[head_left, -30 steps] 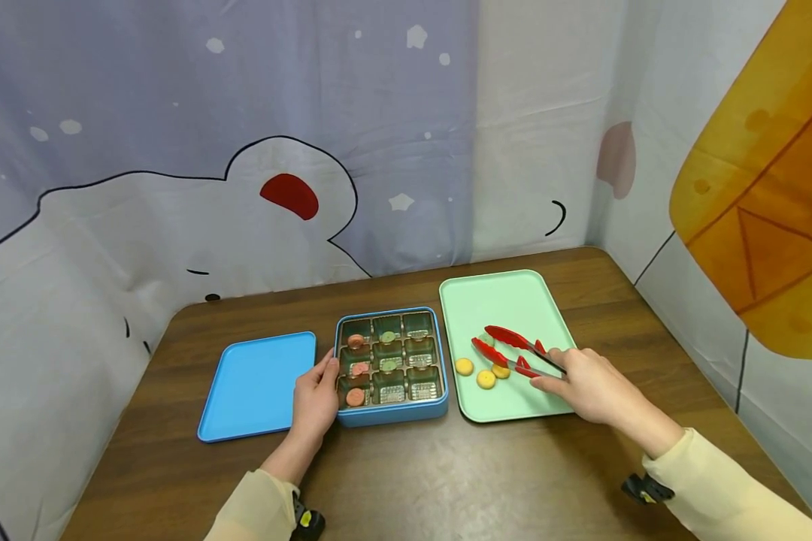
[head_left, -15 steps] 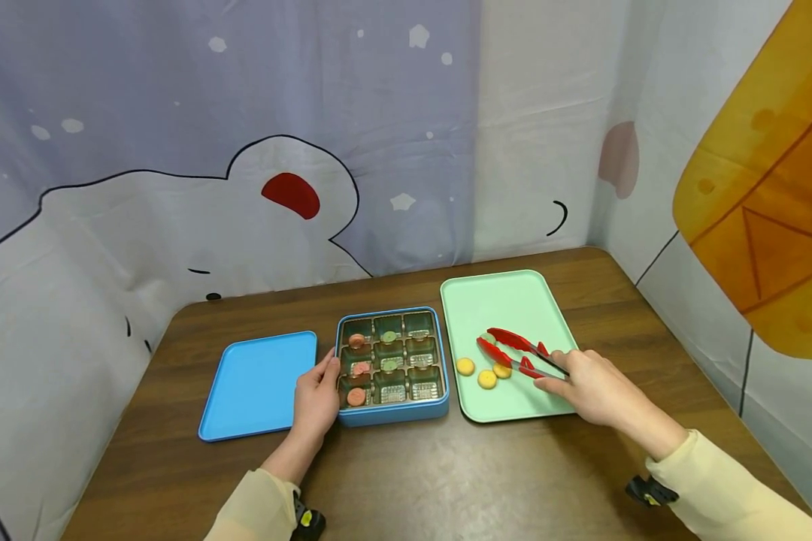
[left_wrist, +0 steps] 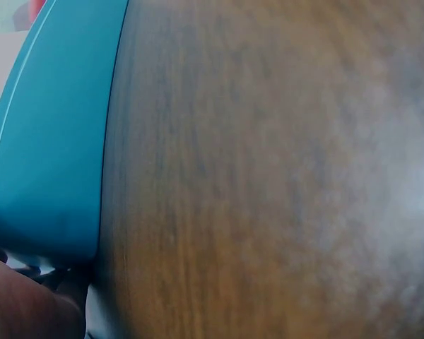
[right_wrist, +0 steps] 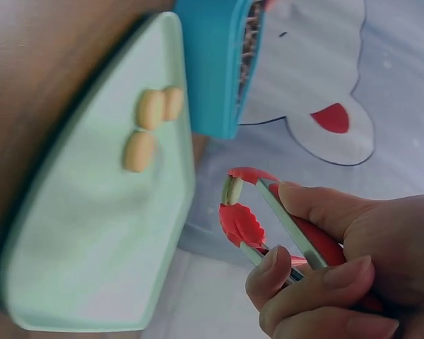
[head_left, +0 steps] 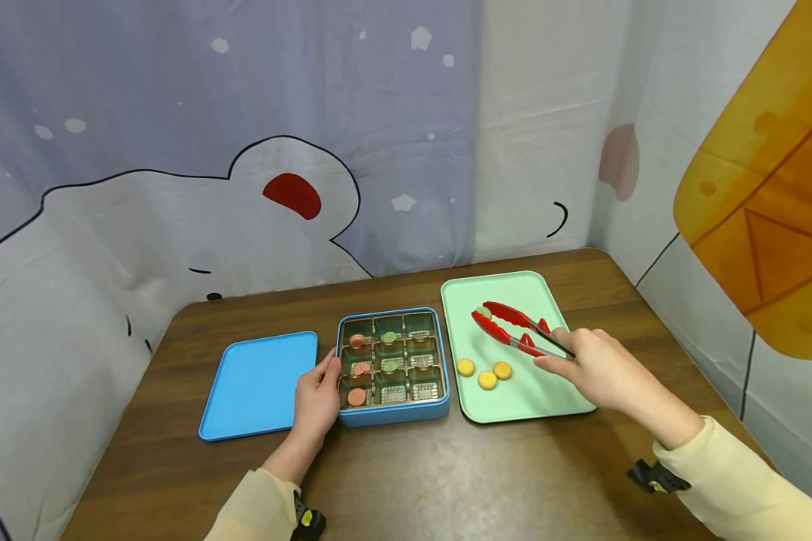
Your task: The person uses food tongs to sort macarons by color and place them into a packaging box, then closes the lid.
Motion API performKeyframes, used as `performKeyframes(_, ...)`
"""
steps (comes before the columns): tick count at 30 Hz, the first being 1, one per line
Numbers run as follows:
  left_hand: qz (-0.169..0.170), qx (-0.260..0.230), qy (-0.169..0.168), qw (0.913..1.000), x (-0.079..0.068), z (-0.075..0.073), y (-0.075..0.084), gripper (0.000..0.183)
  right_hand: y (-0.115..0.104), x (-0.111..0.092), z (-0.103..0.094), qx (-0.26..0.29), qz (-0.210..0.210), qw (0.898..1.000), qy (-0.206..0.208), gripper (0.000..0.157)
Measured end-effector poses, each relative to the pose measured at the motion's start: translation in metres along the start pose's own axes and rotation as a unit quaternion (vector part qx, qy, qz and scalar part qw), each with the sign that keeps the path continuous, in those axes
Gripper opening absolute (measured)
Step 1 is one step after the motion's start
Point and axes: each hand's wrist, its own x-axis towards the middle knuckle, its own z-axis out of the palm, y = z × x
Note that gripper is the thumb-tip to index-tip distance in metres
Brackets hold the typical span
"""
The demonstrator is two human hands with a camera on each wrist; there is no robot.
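Red tongs (head_left: 513,315) are pinching a green piece (right_wrist: 233,189), possibly a cookie, right fingers (right_wrist: 321,286) clamping them, left fingers (head_left: 325,368) gripping blue box (head_left: 399,412).

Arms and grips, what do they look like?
The left sleeve and right sleeve are pale yellow. A black device with a yellowish mark sits by the left, another device by the right. The left grip and right grip wear no gloves.
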Motion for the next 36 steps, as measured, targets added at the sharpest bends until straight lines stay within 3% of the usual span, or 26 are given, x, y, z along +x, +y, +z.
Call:
performKeyframes(15, 0.001, 0.006, 0.002, 1.0000, 0.000, 0.001, -0.001, 0.044, -0.048, 0.005, 0.000, 0.013, -0.049, 0.999, -0.007, 0.026)
performKeyframes(27, -0.003, -0.007, -0.007, 0.9999, 0.001, 0.001, 0.000, 0.045, -0.077, 0.004, 0.025, 0.042, -0.092, 0.993, -0.052, 0.026)
performKeyframes(36, -0.003, -0.019, 0.001, 0.9998, 0.000, 0.000, 0.001, 0.044, -0.090, -0.001, 0.041, 0.031, -0.133, 0.989, -0.056, 0.025)
